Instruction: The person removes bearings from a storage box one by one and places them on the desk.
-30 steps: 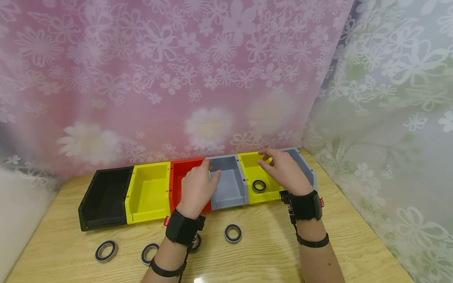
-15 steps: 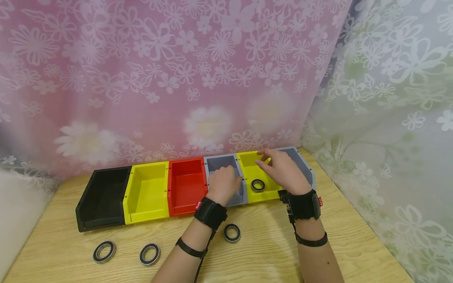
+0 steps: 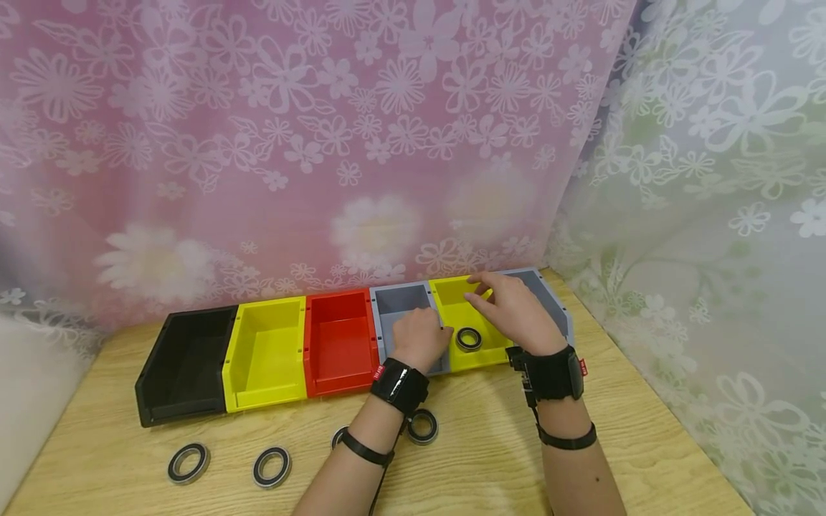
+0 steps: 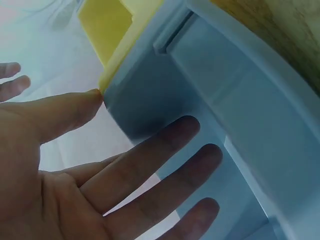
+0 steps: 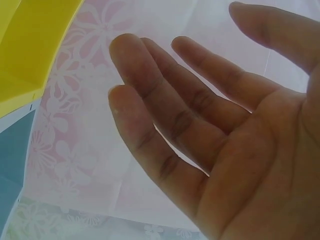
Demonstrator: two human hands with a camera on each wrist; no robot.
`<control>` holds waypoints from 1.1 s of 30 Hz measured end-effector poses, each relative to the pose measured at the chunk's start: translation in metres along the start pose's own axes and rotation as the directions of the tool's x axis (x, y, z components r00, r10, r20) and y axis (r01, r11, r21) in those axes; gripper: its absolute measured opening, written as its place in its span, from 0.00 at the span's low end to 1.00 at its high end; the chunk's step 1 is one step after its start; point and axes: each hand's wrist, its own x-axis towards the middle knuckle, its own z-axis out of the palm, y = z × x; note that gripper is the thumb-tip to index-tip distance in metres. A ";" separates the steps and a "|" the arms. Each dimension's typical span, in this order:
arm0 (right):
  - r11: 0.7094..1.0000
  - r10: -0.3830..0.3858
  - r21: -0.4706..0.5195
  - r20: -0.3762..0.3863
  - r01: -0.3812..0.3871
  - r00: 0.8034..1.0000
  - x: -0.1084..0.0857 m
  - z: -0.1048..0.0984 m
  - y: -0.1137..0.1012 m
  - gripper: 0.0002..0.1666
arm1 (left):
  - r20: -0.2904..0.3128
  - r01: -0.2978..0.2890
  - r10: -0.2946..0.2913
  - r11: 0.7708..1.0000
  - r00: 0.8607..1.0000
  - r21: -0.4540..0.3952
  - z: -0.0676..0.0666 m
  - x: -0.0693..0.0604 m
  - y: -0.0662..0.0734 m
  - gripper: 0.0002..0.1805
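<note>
My left hand (image 3: pixel 419 337) is over the middle grey bin (image 3: pixel 392 301), its fingers reaching inside. In the left wrist view the fingers (image 4: pixel 165 175) are spread and hold nothing. The thumb tip appears to touch the corner where the grey bin meets the yellow one; contact is hard to confirm. My right hand (image 3: pixel 516 308) hovers above the right-hand yellow bin (image 3: pixel 448 292) with loosely bent fingers and nothing in it. A ball bearing (image 3: pixel 468 339) lies in that yellow bin, left of the right hand.
The row also has a black bin (image 3: pixel 187 365), a left yellow bin (image 3: pixel 267 351), a red bin (image 3: pixel 342 344) and a far-right grey bin (image 3: pixel 545 297). Several bearings lie on the wooden table (image 3: pixel 490 451) in front, including a left one (image 3: pixel 188 474); my left forearm partly covers another.
My left hand has moved right, from above the red and grey bins into the middle grey bin, uncovering the red one. My right hand stays nearly still.
</note>
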 end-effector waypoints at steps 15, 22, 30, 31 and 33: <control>0.999 0.009 -0.038 0.020 -0.008 1.000 0.004 0.006 -0.001 0.24 | 0.010 -0.009 0.009 1.000 1.000 0.028 0.002 -0.005 0.006 0.26; 0.998 0.019 -0.054 0.068 -0.015 0.997 0.011 0.019 0.001 0.24 | 0.016 -0.002 0.002 1.000 1.000 0.009 0.007 -0.002 0.005 0.28; 0.985 0.086 -0.164 0.150 -0.061 0.985 0.024 0.044 0.010 0.26 | 0.005 -0.005 0.005 1.000 1.000 0.001 0.009 -0.002 0.004 0.28; 0.984 0.089 -0.167 0.158 -0.063 0.983 0.025 0.047 0.013 0.26 | 0.004 -0.006 0.006 1.000 1.000 0.000 0.009 -0.002 0.004 0.28; 0.984 0.095 -0.164 0.174 -0.066 0.980 0.028 0.052 0.016 0.26 | 0.005 -0.008 0.008 1.000 1.000 0.000 0.008 -0.002 0.004 0.28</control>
